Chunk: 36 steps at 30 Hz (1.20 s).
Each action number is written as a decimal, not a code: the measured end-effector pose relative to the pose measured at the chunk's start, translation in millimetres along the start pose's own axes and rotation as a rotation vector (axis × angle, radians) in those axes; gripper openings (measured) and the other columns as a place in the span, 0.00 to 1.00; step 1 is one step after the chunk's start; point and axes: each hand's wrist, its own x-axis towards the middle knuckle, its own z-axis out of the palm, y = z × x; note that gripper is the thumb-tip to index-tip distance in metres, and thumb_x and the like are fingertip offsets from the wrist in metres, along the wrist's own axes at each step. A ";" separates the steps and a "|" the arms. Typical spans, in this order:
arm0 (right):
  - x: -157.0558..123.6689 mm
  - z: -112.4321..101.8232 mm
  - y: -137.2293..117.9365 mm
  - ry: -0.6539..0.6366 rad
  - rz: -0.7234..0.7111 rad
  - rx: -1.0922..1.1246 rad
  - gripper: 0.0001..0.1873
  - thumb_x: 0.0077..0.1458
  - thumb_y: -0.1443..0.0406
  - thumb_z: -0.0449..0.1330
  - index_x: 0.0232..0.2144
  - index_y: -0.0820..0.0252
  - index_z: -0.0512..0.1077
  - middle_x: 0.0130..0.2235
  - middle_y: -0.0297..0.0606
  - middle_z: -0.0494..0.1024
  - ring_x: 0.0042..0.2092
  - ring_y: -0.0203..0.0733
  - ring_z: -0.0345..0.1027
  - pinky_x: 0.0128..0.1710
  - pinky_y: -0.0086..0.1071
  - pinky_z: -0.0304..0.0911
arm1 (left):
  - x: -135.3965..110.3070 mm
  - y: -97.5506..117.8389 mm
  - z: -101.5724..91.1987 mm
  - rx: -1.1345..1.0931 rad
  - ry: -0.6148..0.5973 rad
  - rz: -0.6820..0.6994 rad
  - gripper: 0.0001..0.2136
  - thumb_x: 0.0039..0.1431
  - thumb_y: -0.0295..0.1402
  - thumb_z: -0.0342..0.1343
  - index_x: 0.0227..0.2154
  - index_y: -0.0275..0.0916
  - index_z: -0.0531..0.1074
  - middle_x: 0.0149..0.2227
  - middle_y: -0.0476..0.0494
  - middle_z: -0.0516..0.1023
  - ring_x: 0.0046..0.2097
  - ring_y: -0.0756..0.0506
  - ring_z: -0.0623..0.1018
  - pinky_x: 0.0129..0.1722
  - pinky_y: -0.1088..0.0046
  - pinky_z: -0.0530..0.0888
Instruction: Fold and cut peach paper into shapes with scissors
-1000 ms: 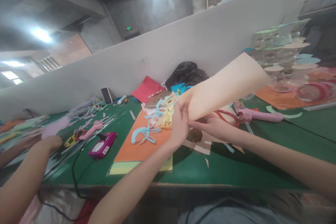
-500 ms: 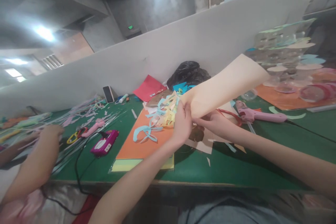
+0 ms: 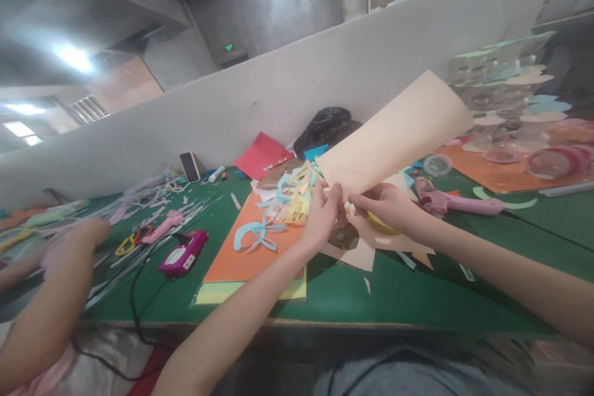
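craft workshop | pink glue gun (image 3: 471,203), paper strips (image 3: 297,201), green worktable (image 3: 334,310) | concrete beams (image 3: 132,5) (bare)

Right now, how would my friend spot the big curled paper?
Find the green table, then the left hand and right hand over it. The cream paper slants up rightward from there; it's curled and raised, while the orange sheet lies flat.

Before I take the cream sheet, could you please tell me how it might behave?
The cream sheet is probably light, looking thin as paper. It seems fairly stiff, since its raised far end hardly droops. Its curved surface suggests that it may bend under pressure.
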 end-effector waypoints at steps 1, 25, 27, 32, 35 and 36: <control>1.2 -1.2 1.3 -0.008 0.003 0.029 0.20 0.52 0.49 0.60 0.22 0.59 0.69 0.23 0.34 0.71 0.27 0.38 0.65 0.31 0.32 0.61 | 0.2 0.1 1.0 -0.027 -0.036 -0.020 0.22 0.56 0.56 0.58 0.35 0.42 0.62 0.19 0.59 0.63 0.17 0.54 0.64 0.17 0.78 0.62; 15.3 -59.0 -8.1 0.344 -0.029 0.060 0.14 0.51 0.58 0.63 0.19 0.57 0.69 0.23 0.33 0.72 0.29 0.35 0.65 0.36 0.32 0.63 | 6.9 4.4 0.6 -0.230 -0.055 -0.159 0.26 0.44 0.48 0.71 0.24 0.39 0.60 0.16 0.60 0.60 0.16 0.59 0.57 0.15 0.83 0.56; 14.9 -57.7 -8.3 0.360 -0.006 0.042 0.14 0.52 0.58 0.62 0.20 0.57 0.69 0.24 0.34 0.74 0.29 0.36 0.66 0.37 0.33 0.65 | 6.8 4.6 0.8 -0.227 -0.048 -0.156 0.26 0.43 0.49 0.71 0.23 0.39 0.60 0.16 0.60 0.59 0.16 0.59 0.57 0.15 0.83 0.56; 13.8 -55.1 -10.3 0.403 0.006 0.043 0.15 0.52 0.57 0.62 0.19 0.57 0.69 0.25 0.35 0.74 0.31 0.39 0.67 0.39 0.35 0.66 | 4.3 7.9 3.2 -0.198 -0.006 -0.149 0.25 0.46 0.49 0.69 0.23 0.39 0.60 0.16 0.60 0.60 0.15 0.59 0.57 0.14 0.83 0.55; 13.1 -54.6 -11.0 0.423 0.010 0.032 0.15 0.54 0.58 0.61 0.19 0.57 0.69 0.26 0.35 0.74 0.32 0.39 0.68 0.40 0.35 0.66 | 2.9 8.8 4.7 -0.188 -0.006 -0.141 0.25 0.46 0.49 0.69 0.23 0.39 0.60 0.15 0.60 0.60 0.15 0.59 0.57 0.14 0.83 0.54; 13.1 -54.7 -10.5 0.424 0.013 0.035 0.15 0.54 0.59 0.61 0.19 0.57 0.68 0.26 0.35 0.74 0.32 0.39 0.68 0.41 0.35 0.66 | 2.8 8.7 4.9 -0.184 -0.013 -0.142 0.25 0.47 0.50 0.68 0.22 0.39 0.60 0.15 0.59 0.60 0.14 0.59 0.57 0.14 0.83 0.54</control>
